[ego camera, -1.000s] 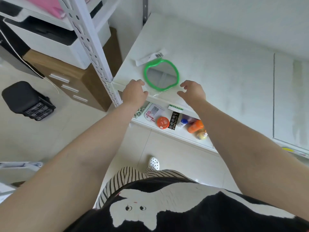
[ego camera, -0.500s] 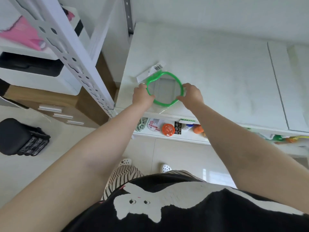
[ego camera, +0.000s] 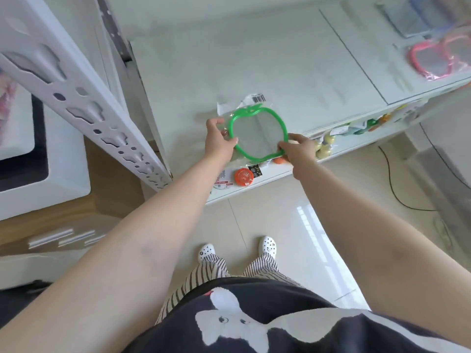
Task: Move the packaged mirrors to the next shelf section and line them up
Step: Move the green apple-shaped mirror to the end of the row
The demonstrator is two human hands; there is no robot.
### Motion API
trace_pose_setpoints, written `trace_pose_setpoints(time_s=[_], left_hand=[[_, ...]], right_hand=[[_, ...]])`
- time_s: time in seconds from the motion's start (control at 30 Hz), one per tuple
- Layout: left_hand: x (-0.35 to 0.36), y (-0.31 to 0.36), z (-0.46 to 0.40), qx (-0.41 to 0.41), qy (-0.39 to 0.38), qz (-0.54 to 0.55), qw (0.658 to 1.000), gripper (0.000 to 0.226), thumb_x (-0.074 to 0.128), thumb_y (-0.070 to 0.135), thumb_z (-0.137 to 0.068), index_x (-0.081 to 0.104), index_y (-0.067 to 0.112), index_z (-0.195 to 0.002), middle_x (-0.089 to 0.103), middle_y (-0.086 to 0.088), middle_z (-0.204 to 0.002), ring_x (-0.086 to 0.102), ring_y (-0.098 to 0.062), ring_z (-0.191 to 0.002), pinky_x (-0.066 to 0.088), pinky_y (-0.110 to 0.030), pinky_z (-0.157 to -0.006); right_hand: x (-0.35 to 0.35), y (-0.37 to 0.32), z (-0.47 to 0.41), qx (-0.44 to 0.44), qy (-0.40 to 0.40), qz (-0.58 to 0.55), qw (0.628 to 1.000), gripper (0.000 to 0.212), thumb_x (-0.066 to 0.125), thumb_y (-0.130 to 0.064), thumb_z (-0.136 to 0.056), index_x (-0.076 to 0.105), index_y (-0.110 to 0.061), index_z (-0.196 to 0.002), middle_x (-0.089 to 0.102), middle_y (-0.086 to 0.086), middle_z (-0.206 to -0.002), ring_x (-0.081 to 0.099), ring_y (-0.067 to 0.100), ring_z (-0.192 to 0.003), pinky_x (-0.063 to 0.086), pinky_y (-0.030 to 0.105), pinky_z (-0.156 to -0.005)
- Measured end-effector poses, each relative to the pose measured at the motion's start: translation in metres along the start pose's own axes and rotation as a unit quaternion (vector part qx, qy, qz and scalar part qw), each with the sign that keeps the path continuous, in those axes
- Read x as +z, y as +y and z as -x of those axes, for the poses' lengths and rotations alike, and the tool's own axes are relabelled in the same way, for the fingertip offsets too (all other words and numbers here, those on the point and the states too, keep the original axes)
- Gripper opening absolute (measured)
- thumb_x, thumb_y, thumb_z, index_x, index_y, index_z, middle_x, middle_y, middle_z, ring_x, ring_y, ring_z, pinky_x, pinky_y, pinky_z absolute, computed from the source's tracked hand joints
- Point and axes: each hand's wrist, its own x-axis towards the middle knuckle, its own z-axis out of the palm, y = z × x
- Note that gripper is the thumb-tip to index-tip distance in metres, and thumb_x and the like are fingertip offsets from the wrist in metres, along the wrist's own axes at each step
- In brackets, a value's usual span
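A green apple-shaped mirror (ego camera: 257,135) in a clear plastic bag with a barcode header lies at the front edge of the white shelf (ego camera: 254,62). My left hand (ego camera: 220,141) grips its left rim. My right hand (ego camera: 298,149) grips its lower right rim. Pink packaged mirrors (ego camera: 433,58) lie in the shelf section at the far right, beyond a seam in the shelf board. Another packaged item (ego camera: 413,19) sits behind them, blurred.
A white perforated upright (ego camera: 84,98) stands at the left of the shelf. A lower shelf (ego camera: 254,179) carries an orange round item (ego camera: 244,177) and several small goods. A black cable (ego camera: 392,182) runs on the tiled floor at right.
Both hands went from beside the green mirror to gripping its rim. The view swung right, bringing the pink mirrors in the right section into sight.
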Motion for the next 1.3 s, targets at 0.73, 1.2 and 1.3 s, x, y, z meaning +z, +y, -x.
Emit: trace_pose_setpoints(time_s=[0.73, 1.2, 1.3], left_hand=[[0.3, -0.013, 0.145, -0.004, -0.144, 0.013, 0.989, 0.026, 0.061, 0.005, -0.085, 0.066, 0.003, -0.111, 0.06, 0.004, -0.08, 0.057, -0.021, -0.085, 0.049, -0.032, -0.084], [0.39, 0.027, 0.144, 0.009, -0.13, -0.032, 0.991, 0.028, 0.063, 0.01, -0.084, 0.068, 0.011, -0.111, 0.07, -0.003, -0.104, 0.064, -0.024, -0.099, 0.05, -0.04, -0.1], [0.415, 0.042, 0.134, 0.007, -0.135, -0.032, 0.99, 0.038, 0.063, 0.008, -0.086, 0.061, 0.008, -0.124, 0.068, -0.008, -0.115, 0.063, -0.026, -0.109, 0.048, -0.041, -0.103]], right_hand=[[-0.341, 0.121, 0.035, 0.018, 0.098, -0.159, 0.982, 0.037, 0.057, 0.005, -0.086, 0.058, -0.004, -0.122, 0.061, 0.015, -0.094, 0.062, 0.016, -0.062, 0.059, 0.019, -0.058], [-0.422, 0.112, -0.01, 0.01, 0.1, -0.18, 0.978, 0.041, 0.06, 0.008, -0.082, 0.061, -0.007, -0.121, 0.063, 0.011, -0.078, 0.063, 0.02, -0.066, 0.061, 0.025, -0.063], [-0.437, 0.103, -0.031, 0.007, 0.105, -0.177, 0.979, 0.041, 0.061, 0.007, -0.083, 0.061, -0.007, -0.122, 0.065, 0.01, -0.081, 0.064, 0.019, -0.068, 0.061, 0.026, -0.065]])
